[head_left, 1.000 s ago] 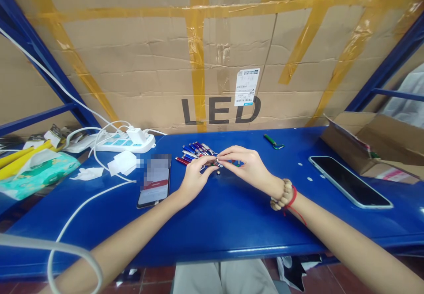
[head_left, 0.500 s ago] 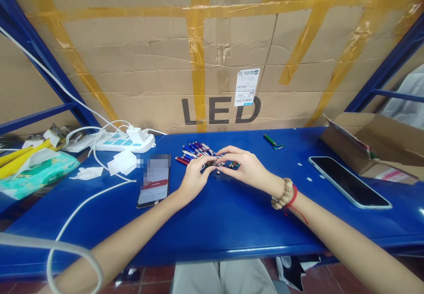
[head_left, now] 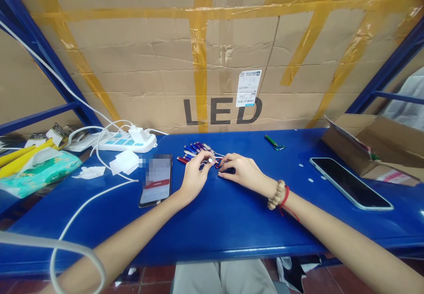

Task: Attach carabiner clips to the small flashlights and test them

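In the head view, my left hand (head_left: 195,172) is closed around a small silver tube (head_left: 211,160), its round end turned toward me. Most of the tube is hidden by the fingers. My right hand (head_left: 243,170) rests low over the table, thumb and fingertips brought together at the surface. Whatever may be between those fingertips is too small to tell. A red clip (head_left: 217,163) lies between the two hands. Behind my left hand is a fanned group of several small pocket flashlights (head_left: 195,148) in blue, purple, red and silver.
A green flashlight with a carabiner (head_left: 273,143) lies farther back. One phone (head_left: 155,181) is to the left, another phone (head_left: 351,182) to the right beside an open carton (head_left: 374,143). A white power strip (head_left: 127,143), cables, tissues (head_left: 124,162) and a tissue pack (head_left: 39,170) occupy the left.
My hands were together at one small work spot; now they have parted slightly. The left has turned the tube's end toward me, and the right has lowered its fingertips to the table.
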Tool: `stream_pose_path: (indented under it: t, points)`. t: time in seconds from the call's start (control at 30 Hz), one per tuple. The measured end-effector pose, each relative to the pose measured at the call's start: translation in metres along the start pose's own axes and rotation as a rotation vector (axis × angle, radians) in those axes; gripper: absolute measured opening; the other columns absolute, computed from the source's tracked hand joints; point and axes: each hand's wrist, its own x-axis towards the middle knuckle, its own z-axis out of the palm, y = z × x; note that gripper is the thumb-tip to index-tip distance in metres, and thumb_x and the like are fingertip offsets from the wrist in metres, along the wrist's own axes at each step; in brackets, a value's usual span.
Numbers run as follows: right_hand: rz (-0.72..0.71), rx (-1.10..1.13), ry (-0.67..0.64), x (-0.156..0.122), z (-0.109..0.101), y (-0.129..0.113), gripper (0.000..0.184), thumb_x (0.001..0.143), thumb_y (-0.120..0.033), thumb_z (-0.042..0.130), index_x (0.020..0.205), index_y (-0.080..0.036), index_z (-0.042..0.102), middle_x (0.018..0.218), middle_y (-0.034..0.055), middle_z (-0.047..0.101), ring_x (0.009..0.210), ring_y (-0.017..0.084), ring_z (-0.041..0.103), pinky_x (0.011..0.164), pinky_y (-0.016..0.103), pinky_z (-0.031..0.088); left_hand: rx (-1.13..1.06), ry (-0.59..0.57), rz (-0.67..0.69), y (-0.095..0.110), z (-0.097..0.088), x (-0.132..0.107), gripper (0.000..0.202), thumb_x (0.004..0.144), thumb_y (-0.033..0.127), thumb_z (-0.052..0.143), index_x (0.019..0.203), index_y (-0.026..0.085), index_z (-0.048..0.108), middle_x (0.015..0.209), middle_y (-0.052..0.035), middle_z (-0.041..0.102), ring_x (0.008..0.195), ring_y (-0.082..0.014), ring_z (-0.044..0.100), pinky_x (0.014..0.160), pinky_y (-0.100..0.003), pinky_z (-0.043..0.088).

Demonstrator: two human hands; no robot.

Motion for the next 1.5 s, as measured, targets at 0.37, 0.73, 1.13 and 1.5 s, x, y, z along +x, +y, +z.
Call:
stream_pose_path:
  t: [0.37, 0.73, 1.13, 1.5]
  points:
    - [-0.078, 0.195, 0.463, 0.000, -0.010, -0.011, 0.018, 0.086, -0.031, 0.057, 0.085, -0.018, 0.071, 0.091, 0.0056, 0.067, 0.079, 0.014, 0.063, 0.069, 0.024, 0.052, 0.060, -0.051, 0.038, -0.003, 0.001, 0.001, 0.011, 0.079, 0.016, 0.058, 0.087, 0.020, 0.064, 0.088, -0.0023, 0.073, 0.083, -0.0182, 0.067, 0.079, -0.029, 0.051]
    - [-0.186, 0.002, 0.207, -0.003, -0.017, -0.014, 0.018, 0.089, -0.028, 0.052, 0.096, -0.022, 0.067, 0.111, 0.0063, 0.061, 0.097, 0.015, 0.060, 0.072, 0.023, 0.051, 0.034, -0.049, 0.023, -0.008, 0.002, 0.000, 0.009, 0.077, 0.016, 0.060, 0.083, 0.020, 0.065, 0.082, -0.0015, 0.073, 0.077, -0.0181, 0.068, 0.075, -0.029, 0.053]
    - [0.092, -0.257, 0.029, 0.002, -0.004, 0.016, 0.024, 0.088, -0.035, 0.054, 0.087, -0.022, 0.073, 0.100, 0.0054, 0.065, 0.089, 0.020, 0.058, 0.068, 0.028, 0.044, 0.008, -0.002, -0.044, -0.004, 0.003, 0.001, 0.006, 0.078, 0.019, 0.059, 0.084, 0.020, 0.059, 0.083, -0.0006, 0.070, 0.080, -0.0171, 0.067, 0.078, -0.028, 0.052]
    - [0.220, 0.013, 0.199, 0.005, -0.007, 0.014, 0.008, 0.075, -0.028, 0.067, 0.073, -0.023, 0.073, 0.096, 0.0000, 0.066, 0.088, 0.016, 0.060, 0.060, 0.023, 0.041, 0.022, -0.046, -0.041, -0.001, 0.003, -0.001, 0.005, 0.078, 0.019, 0.059, 0.083, 0.020, 0.059, 0.084, -0.0003, 0.070, 0.080, -0.0171, 0.066, 0.077, -0.028, 0.051]
